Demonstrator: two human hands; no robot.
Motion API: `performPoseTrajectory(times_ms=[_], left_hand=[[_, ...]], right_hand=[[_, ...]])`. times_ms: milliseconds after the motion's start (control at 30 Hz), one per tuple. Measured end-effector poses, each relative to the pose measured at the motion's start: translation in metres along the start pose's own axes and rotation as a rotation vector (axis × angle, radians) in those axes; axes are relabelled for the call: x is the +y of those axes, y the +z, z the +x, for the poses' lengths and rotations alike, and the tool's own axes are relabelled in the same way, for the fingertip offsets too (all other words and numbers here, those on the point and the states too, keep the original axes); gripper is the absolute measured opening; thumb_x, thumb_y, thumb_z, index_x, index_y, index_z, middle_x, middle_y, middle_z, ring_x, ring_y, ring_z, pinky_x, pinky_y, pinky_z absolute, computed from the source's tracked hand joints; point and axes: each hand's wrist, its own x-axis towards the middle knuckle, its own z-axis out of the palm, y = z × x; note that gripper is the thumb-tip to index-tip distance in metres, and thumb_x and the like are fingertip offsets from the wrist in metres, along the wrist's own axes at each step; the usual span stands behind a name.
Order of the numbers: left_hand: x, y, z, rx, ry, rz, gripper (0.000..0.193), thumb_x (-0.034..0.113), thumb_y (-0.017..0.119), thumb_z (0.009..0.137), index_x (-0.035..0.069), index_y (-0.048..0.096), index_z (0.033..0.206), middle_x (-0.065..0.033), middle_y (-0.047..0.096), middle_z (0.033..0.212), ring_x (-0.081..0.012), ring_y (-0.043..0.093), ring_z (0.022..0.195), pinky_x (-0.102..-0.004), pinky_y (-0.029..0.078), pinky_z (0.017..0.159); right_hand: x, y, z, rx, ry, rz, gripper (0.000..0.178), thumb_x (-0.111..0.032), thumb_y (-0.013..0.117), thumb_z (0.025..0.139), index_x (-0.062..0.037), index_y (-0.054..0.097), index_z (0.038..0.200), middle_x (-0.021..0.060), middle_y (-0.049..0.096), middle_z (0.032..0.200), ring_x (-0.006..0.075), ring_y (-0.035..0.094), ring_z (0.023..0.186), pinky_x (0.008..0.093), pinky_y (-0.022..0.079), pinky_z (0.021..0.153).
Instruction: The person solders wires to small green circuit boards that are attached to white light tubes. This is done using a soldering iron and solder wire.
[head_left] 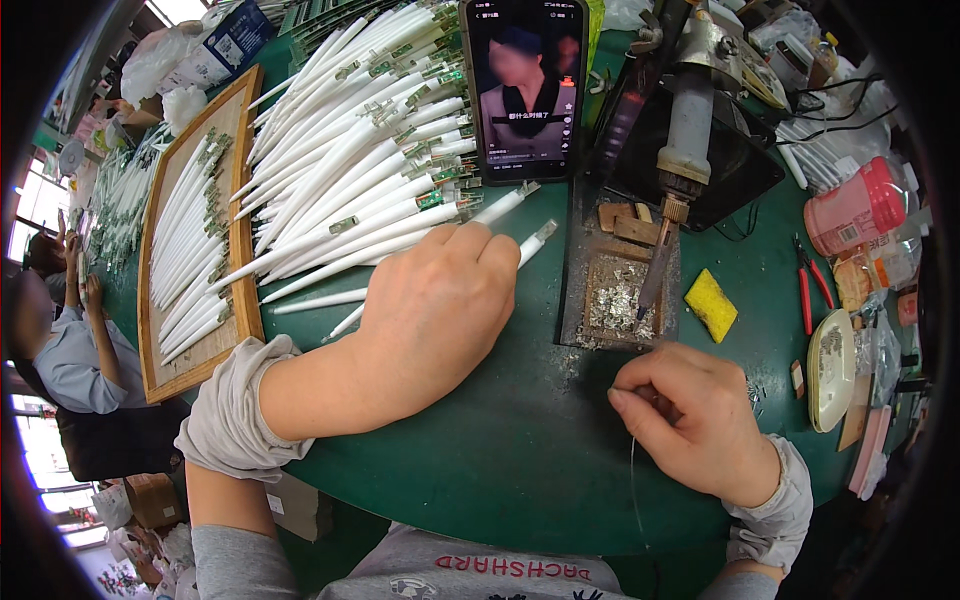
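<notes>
My left hand is closed, its back up, over the near edge of a pile of white tapered sticks tipped with small green circuit boards. One white stick runs under its curled fingers and pokes out on the right; the fingertips are hidden. A second stick emerges just beyond the knuckles. At the right, thumb and forefinger of my right hand pinch a thin solder wire that hangs down toward me. Above that hand, a soldering iron in a stand points down at a tray of solder bits.
Left of the pile lies a wood-framed board with more sticks. A phone playing video stands behind. To the right are a yellow sponge, red-handled pliers, an oval dish and a pink-lidded jar. Another person works far left.
</notes>
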Motion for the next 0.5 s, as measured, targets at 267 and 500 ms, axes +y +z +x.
performPoseTrajectory(times_ms=[267,500], left_hand=[[0.000,0.008,0.005,0.054,0.001,-0.059,0.022,0.017,0.071,0.075,0.005,0.054,0.083,-0.0096,0.050,0.077,-0.0286,0.056,0.074,-0.0384,0.046,0.059],[0.001,-0.034,-0.004,-0.093,-0.005,-0.185,0.016,0.012,0.068,0.076,0.005,0.054,0.081,-0.0087,0.054,0.070,-0.0286,0.057,0.063,-0.0382,0.044,0.055]], right_hand=[[0.000,0.001,0.000,-0.029,0.038,0.069,0.007,-0.005,0.067,0.078,-0.0022,0.061,0.080,0.0081,0.057,0.067,0.0183,0.058,0.054,0.0287,0.044,0.048],[0.006,0.001,-0.005,-0.006,0.048,0.145,0.009,-0.004,0.068,0.079,-0.0007,0.060,0.082,0.0060,0.056,0.067,0.0117,0.055,0.053,0.0245,0.042,0.047]])
